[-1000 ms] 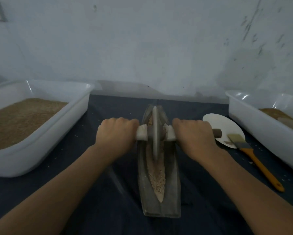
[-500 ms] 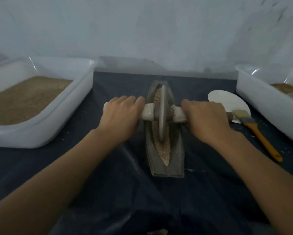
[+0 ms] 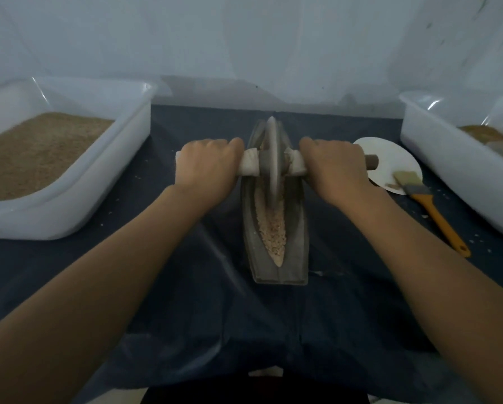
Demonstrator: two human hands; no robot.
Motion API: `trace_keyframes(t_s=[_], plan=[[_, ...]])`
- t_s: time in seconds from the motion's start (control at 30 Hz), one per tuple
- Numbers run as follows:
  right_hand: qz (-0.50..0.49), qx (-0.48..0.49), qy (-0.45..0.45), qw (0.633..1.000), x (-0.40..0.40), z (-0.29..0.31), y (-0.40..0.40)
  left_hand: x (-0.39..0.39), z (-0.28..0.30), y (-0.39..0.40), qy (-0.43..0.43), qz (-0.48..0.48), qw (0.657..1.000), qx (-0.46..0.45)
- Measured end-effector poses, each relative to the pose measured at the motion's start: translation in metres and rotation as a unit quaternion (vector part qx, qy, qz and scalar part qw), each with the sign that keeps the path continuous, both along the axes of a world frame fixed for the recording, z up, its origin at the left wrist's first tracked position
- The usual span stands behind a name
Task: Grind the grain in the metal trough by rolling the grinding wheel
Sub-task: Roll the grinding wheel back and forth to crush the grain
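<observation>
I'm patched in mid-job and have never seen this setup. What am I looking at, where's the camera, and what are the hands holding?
One view, from a camera on the person's head, looking down at a dark cloth-covered table. The left hand and right hand each grip an end of the axle through the grinding wheel, which stands upright in the metal trough over crushed grain. A white tub of grain sits left, another tub right. A white disc and an orange-handled brush lie between.

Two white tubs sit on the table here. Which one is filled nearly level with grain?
The tub on the person's left: a broad, flat bed of grain covers its floor. The right tub shows only a small brownish heap against mostly bare white walls.
</observation>
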State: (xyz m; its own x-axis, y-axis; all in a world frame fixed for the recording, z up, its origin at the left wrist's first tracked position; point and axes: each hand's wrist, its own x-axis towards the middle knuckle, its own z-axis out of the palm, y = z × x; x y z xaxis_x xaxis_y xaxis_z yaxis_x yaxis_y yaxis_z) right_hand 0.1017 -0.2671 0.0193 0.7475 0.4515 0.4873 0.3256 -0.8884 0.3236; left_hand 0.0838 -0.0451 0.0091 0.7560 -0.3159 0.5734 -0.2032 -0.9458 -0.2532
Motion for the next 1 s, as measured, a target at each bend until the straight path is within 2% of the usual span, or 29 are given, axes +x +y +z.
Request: trace_keyframes(t_s=[0.3, 0.43, 0.6, 0.73, 0.9, 1.0], plan=[[0.002, -0.042, 0.009, 0.999, -0.035, 0.001, -0.007, -0.024, -0.004, 0.011, 0.044, -0.021, 0.999, -0.004], [-0.014, -0.017, 0.023, 0.999, -0.027, -0.001, -0.004, -0.021, -0.001, 0.008, 0.023, -0.013, 1.0, 0.009], [-0.016, 0.015, -0.001, 1.0, -0.001, -0.005, 0.001, 0.002, 0.002, 0.0, 0.006, 0.006, 1.0, 0.014], [-0.007, 0.027, 0.001, 1.0, 0.008, -0.002, 0.002, 0.013, 0.007, -0.005, 0.015, 0.012, 1.0, 0.009], [-0.008, -0.015, 0.002, 1.0, -0.028, 0.0, -0.001, -0.02, -0.001, 0.003, 0.006, -0.004, 1.0, -0.005], [-0.017, -0.033, -0.002, 0.999, -0.058, 0.005, -0.005, -0.046, 0.002, 0.006, -0.011, -0.02, 1.0, 0.02]])
